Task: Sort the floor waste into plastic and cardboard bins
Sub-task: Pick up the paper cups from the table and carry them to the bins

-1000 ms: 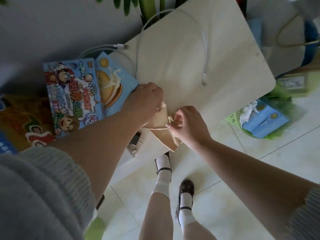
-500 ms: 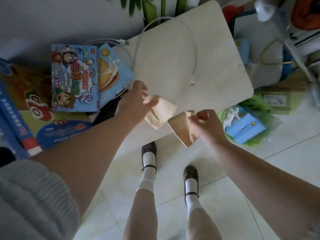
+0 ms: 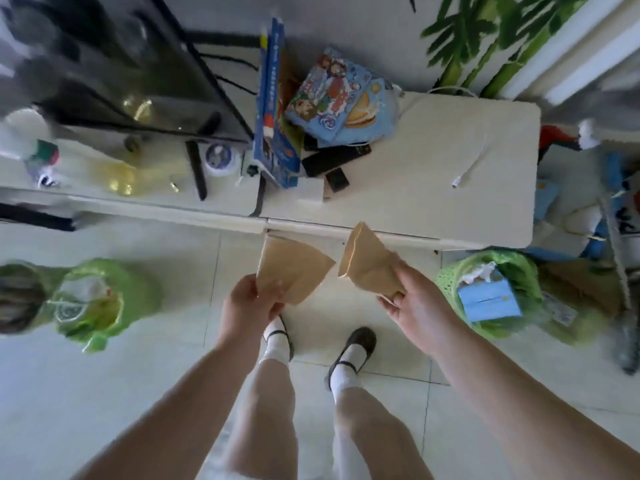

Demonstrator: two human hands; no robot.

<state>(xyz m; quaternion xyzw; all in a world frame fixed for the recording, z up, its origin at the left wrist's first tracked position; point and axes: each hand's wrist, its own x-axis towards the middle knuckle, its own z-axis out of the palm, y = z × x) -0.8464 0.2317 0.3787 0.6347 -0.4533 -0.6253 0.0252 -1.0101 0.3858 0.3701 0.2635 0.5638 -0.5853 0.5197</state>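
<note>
Two brown cardboard pieces are held up above the tiled floor, near the front edge of the pale table (image 3: pixel 415 202). The left cardboard piece (image 3: pixel 291 268) is pinched at its lower corner by the left hand (image 3: pixel 247 306), thumb on the upper face and fingers curled beneath. The right cardboard piece (image 3: pixel 369 263) is gripped at its lower end by the right hand (image 3: pixel 415 306), fingers wrapped under it. The two pieces are close together but apart, with a gap between their facing tips.

The step in hand is judged to be the carrying of cardboard to its bin. A green basket (image 3: pixel 446 275) stands on the floor at the right, just beside the right hand, with blue flattened boxes (image 3: pixel 488 299) inside; it is taken to be the cardboard bin. A green-lined bin (image 3: pixel 138 282) stands well apart at the left, its contents too blurred to be named.

For the next move, both pieces would need to be brought over the right basket and released, the left hand having to be carried across the body.
</note>
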